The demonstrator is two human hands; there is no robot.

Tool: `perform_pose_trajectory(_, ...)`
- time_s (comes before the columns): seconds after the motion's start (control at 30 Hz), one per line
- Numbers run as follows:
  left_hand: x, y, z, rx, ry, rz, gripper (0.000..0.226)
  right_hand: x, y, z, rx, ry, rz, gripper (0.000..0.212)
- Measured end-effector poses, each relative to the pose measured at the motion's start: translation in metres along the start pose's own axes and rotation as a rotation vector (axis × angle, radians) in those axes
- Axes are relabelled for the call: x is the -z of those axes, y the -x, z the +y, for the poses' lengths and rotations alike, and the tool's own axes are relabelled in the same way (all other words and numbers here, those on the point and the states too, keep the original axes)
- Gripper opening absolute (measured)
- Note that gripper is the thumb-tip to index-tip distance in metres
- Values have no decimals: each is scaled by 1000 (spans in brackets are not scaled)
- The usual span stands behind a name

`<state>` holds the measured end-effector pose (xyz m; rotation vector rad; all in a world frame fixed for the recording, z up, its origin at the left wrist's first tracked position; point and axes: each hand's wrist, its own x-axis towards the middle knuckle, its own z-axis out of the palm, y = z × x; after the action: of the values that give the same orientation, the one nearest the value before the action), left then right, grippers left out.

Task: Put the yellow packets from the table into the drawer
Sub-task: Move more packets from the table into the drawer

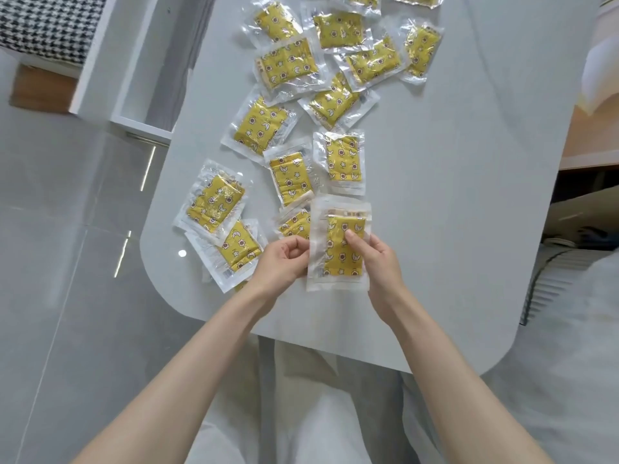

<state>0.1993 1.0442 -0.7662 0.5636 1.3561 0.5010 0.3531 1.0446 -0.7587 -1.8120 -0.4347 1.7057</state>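
At least 15 yellow packets (259, 127) show: 14 spread over 1 surface (452, 195), plus 1 held packet (338, 259) between 1 left hand (284, 261) and 1 right hand (376, 259). 1 drawer (140, 127), upper left.

The packets (288, 63) are clear pouches, each holding a folded yellow pad printed with stars, moons and flowers. One packet (340, 249) is held lengthwise: the left hand (284, 259) pinches its left edge, and the right hand (376, 259) grips its right side, thumb on the front. The others lie flat on the counter (452, 195), beyond and left of it, several overlapping. The white drawer (144, 125) stands open, well beyond and to its left.
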Motion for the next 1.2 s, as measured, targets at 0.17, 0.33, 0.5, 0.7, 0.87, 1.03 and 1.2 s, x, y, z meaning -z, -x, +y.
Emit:
perform_pose_trajectory(0.17, 5, 5, -3, 63, 90, -12, 10, 2, -6, -2, 9, 5, -21, 17)
perform_pose_trajectory(0.33, -1, 0, -14, 143, -3, 303, 30, 8, -17, 5, 50, 40, 264, 4)
perform_pose_trajectory(0.5, -34, -22, -15, 247, -109, 514, 60, 28, -24, 10, 39, 78, 347, 36)
perform_pose_trajectory(0.7, -62, -49, -2, 468, -136, 782, 75, 45, -28, 13, -17, 52, 367, 43)
perform_pose_trajectory(0.87, -63, -52, -1, 468, -163, 818, 77, 52, -29, 18, -48, 60, 305, 19)
perform_pose_trajectory(1.03, -59, -35, -6, 321, -67, 727, 50, 53, -22, 14, -112, -89, 225, 25)
perform_pose_trajectory(1.2, -39, 13, 7, 175, -33, 504, 40, 54, 10, -14, -208, -247, 36, 29)
